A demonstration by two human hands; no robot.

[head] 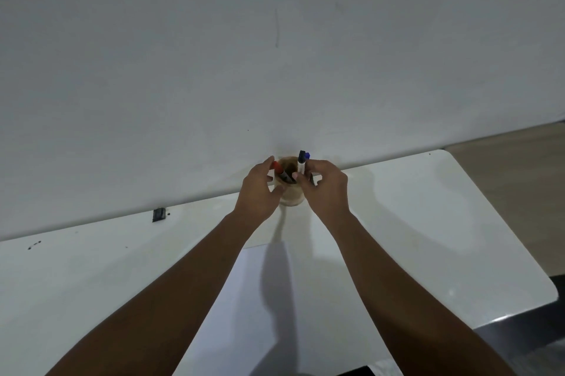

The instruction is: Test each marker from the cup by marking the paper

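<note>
A tan cup (292, 196) stands on the white table (91, 268) against the wall. Inside it leans a red-capped marker (280, 172). My left hand (260, 192) curls around the cup's left side, fingers touching it near the red cap. My right hand (325, 187) pinches a white marker with a black cap (301, 161) at the cup's right rim; a blue-capped marker (307, 156) pokes up just behind it. A white sheet of paper (275, 299) lies on the table between my forearms.
The grey wall rises right behind the cup. A small black clip (159, 214) sits at the table's back edge on the left. The table's rounded right corner (547, 290) drops off to a dark floor.
</note>
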